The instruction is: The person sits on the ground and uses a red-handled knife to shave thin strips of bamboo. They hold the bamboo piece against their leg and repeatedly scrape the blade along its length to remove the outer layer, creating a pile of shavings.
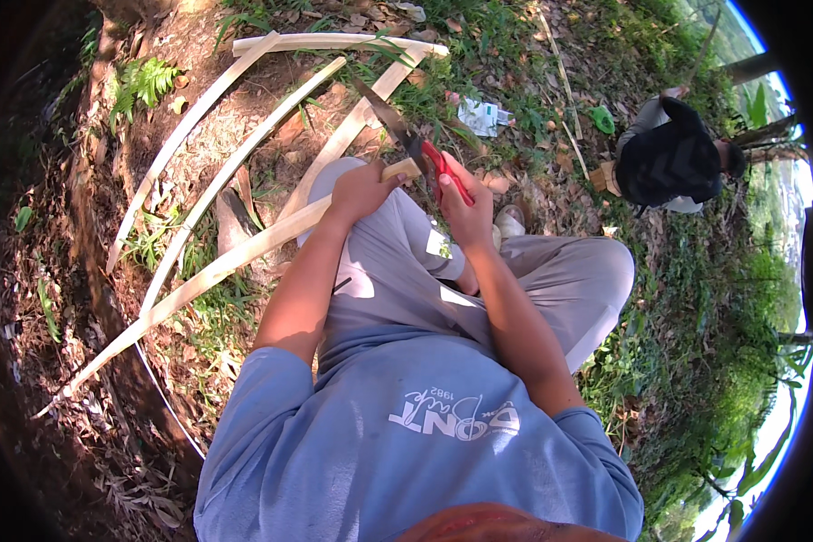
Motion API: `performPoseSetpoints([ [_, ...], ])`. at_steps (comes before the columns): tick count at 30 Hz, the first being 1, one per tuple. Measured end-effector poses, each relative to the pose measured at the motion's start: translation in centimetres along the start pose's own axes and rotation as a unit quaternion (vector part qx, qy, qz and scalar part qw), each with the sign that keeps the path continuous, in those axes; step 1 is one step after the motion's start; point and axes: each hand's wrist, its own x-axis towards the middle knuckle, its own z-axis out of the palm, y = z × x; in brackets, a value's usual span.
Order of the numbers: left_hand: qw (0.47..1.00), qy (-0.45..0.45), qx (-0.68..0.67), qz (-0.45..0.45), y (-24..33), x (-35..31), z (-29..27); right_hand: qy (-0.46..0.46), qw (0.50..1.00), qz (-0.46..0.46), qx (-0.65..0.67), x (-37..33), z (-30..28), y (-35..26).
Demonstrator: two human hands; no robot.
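Note:
My left hand (361, 191) is closed around a long pale wooden strip (230, 260) near its end, which rests by my raised knee. From there the strip runs down to the far left, close to the ground. In my right hand (468, 210) is the red handle of a hand saw (388, 116). Its dark blade points up and to the left, away from me. The handle end of the saw is right beside the strip's tip; I cannot tell whether they touch.
More pale strips (339, 41) lie on the leafy ground ahead and to the left. A white and green packet (483, 117) and a green plastic scrap (602, 119) lie further right. Another person in dark clothing (667, 152) is at the right, near trees and undergrowth.

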Motion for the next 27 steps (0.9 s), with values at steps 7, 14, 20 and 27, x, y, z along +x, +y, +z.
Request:
performPoseSetpoints([
  [7,1.0,0.009,0.009,-0.012,-1.2,1.4,1.2,0.122,0.968,-0.14,-0.168,-0.3,0.6,-0.7],
  [14,0.999,-0.033,-0.025,-0.008,-1.3,1.1,0.3,0.141,0.932,-0.036,-0.332,1.9,-1.1,4.9],
  [20,1.0,-0.014,-0.005,-0.019,-0.4,0.7,0.3,0.12,0.935,0.018,-0.335,2.2,0.1,5.8],
  [27,1.0,0.002,-0.002,-0.031,-0.3,1.0,0.5,0.096,0.943,-0.012,-0.32,1.9,0.3,6.1],
])
